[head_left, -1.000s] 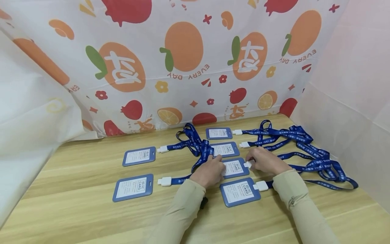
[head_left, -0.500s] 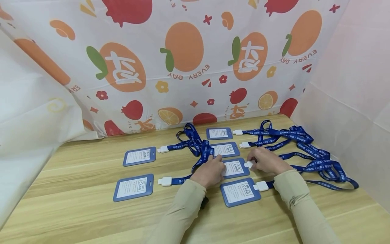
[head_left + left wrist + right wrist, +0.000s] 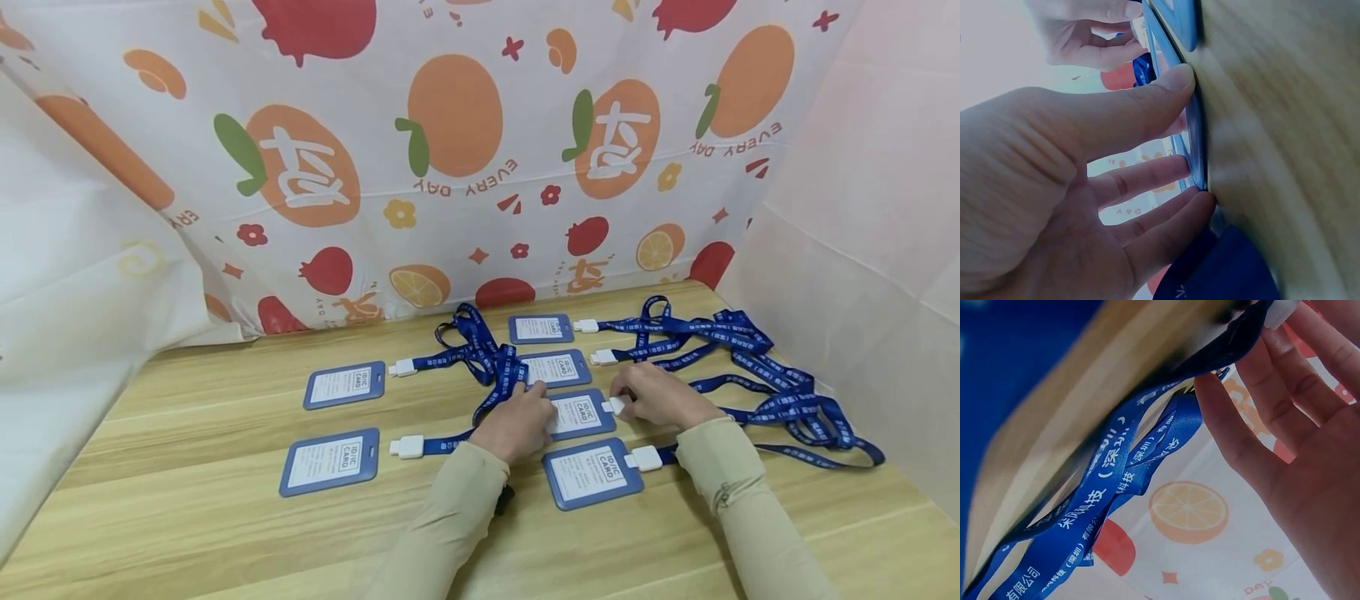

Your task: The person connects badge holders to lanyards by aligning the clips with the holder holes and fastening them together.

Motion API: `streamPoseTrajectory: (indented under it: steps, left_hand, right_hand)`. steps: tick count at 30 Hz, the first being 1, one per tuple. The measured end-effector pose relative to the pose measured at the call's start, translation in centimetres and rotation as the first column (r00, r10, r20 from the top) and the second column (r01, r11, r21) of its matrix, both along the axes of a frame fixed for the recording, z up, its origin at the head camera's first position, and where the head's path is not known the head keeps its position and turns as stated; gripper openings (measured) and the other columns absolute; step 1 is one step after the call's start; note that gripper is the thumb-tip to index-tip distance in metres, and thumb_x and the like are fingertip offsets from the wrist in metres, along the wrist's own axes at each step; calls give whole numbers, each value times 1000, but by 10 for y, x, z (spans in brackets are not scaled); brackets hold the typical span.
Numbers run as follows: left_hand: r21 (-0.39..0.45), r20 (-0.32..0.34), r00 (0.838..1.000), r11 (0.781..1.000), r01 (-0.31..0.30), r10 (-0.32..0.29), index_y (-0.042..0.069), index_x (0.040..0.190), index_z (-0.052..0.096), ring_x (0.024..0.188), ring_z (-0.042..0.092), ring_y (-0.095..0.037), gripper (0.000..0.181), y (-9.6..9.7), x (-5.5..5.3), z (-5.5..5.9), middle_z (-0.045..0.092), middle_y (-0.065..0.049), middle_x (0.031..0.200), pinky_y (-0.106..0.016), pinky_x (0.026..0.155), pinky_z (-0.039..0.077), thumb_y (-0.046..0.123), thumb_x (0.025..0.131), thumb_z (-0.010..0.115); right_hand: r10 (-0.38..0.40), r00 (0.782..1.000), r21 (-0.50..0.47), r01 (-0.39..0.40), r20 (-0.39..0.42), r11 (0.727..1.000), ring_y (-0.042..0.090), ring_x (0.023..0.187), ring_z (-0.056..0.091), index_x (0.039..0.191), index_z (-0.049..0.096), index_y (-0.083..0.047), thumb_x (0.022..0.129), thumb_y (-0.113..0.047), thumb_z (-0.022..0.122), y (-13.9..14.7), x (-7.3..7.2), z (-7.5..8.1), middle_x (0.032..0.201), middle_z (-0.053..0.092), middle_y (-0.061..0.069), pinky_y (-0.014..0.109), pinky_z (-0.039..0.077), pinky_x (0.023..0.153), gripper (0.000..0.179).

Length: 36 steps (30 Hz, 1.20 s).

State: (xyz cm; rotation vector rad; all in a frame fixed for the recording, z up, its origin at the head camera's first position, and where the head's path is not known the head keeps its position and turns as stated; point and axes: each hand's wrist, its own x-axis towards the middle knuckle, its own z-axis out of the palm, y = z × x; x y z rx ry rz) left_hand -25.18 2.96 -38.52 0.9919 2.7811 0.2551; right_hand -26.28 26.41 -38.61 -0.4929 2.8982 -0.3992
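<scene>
My left hand lies at the left end of a blue ID card holder on the table. In the left wrist view its thumb rests on one edge of the holder and the fingers touch further along, so it holds the card holder down there. At the holder's slotted right end, my right hand pinches the white lanyard clip, whose tip is at the slot. The right wrist view shows the blue lanyard strap running away from the fingers; part of the clip is hidden by them.
Nearer stands another card holder with its clip at its slot. Two more lie behind, with lanyards heaped at right. On the left are two card holders and their lanyards. A fruit-print cloth hangs behind.
Almost nothing moves: both hands keep their places at the card holder and the clip, and the right fingers have shifted very slightly to the right.
</scene>
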Motion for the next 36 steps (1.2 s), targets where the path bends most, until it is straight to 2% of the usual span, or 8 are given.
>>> streamPoseTrajectory:
  steps: [6, 24, 36]
  left_hand:
    - [-3, -6, 1000, 1000, 4, -4, 12, 107, 79, 107, 50, -26, 16, 0, 1, -1, 58, -8, 128, -33, 87, 52, 17, 92, 77]
    - [-9, 9, 1000, 1000, 2, -2, 12, 111, 79, 105, 49, -24, 19, 0, 1, 0, 58, -6, 124, -32, 86, 51, 17, 92, 77]
    - [-7, 0, 1000, 1000, 7, -7, 12, 111, 78, 105, 49, -25, 19, 0, 0, 1, 58, -7, 125, -32, 86, 51, 17, 92, 77]
  right_hand:
    - [21, 1000, -5, -21, 10, 1000, 21, 87, 57, 104, 75, 0, 85, 1, 79, 2, 1, 0, 98, 66, 6, 44, 52, 84, 20]
    - [-25, 999, -18, 26, 41, 1000, 21, 89, 55, 102, 75, -3, 84, 0, 80, 5, -1, -2, 95, 65, 3, 44, 50, 84, 19]
    - [-4, 1000, -22, 4, 19, 1000, 22, 87, 54, 101, 76, -3, 83, 2, 80, 6, 2, 2, 93, 64, 2, 44, 49, 84, 19]
